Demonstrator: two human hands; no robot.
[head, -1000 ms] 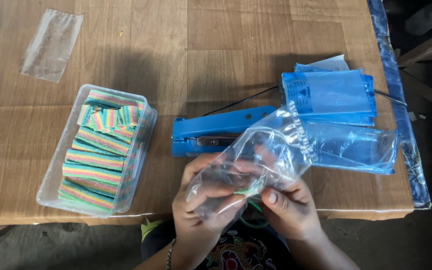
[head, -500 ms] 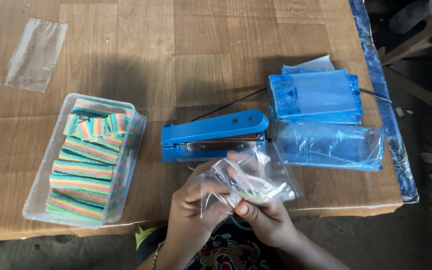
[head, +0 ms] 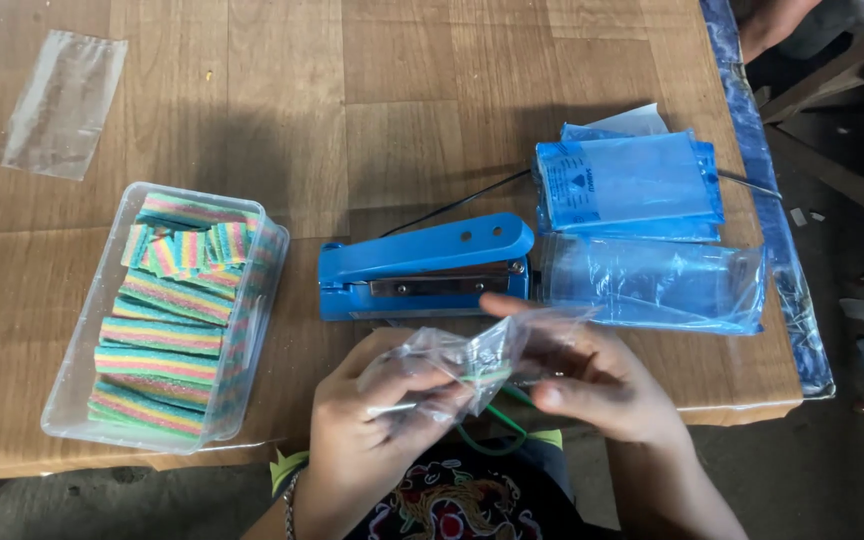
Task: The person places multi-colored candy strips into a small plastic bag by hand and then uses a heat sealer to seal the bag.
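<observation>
Clear plastic lies flat at the far left of the wooden surface, an empty bag well apart from everything else. Nearer me I see a transparent tub packed with rainbow-striped strips; its lower layers I cannot make out. At the surface's near edge my left hand has its fingers curled tight around a crumpled clear bag, and my right hand pinches the same bag from the other side, thumb and fingertips closed on the film. The bag hangs between both hands, just in front of a blue heat sealer. Whether anything sits inside the bag I cannot tell; the plastic is too wrinkled. A green loop shows under it, partly hidden. Right of the sealer lie a clear sleeve of bags and a blue bag stack. A black cord runs behind the sealer, then out of sight.
</observation>
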